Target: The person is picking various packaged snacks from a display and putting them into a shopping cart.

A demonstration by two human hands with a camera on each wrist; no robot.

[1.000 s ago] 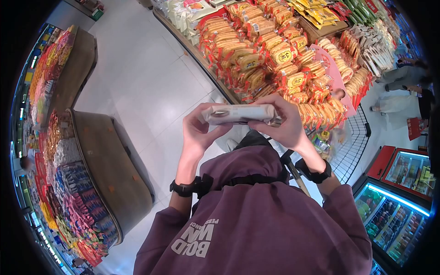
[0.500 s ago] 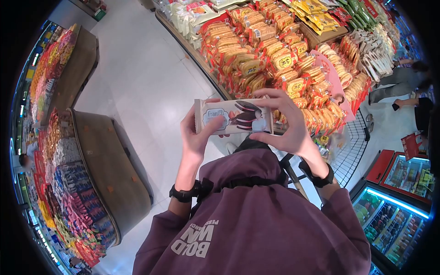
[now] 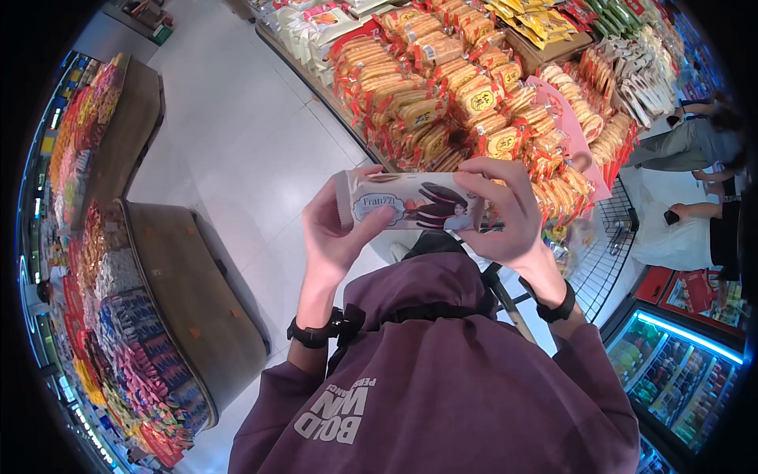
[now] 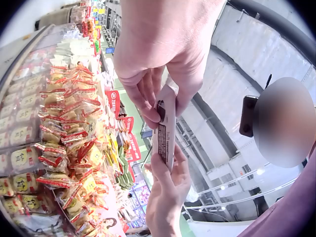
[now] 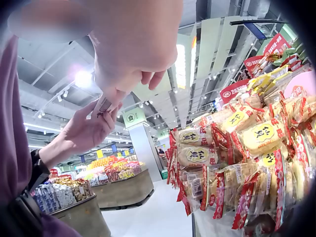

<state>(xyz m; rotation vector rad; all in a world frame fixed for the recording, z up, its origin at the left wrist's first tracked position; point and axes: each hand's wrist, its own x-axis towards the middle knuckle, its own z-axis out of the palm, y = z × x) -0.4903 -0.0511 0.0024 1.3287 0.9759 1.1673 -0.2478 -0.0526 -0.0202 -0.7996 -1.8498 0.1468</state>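
A pale Franzzi biscuit packet (image 3: 418, 215), printed with dark sandwich biscuits, is held up in front of the chest, its label side facing the head camera. At its left end my left hand (image 3: 325, 229) grips it, thumb across the printed front. My right hand (image 3: 512, 217) holds the other end, fingers over the top edge and thumb at the bottom. In the left wrist view the packet (image 4: 167, 123) appears side-on between both hands. Much of it is hidden by my right hand (image 5: 138, 47) in the right wrist view.
A display heaped with bagged crackers (image 3: 426, 110) stands just ahead. To the right are a wire shopping cart (image 3: 608, 237), other people (image 3: 683, 213) and a lit glass-front fridge (image 3: 671, 371). A wood-panelled candy counter (image 3: 189, 284) lines the left, beside pale floor tiles (image 3: 237, 134).
The packet has turned from edge-on to showing its printed front. My right hand's fingers spread off its end, then settled back round it. People at the right have shifted.
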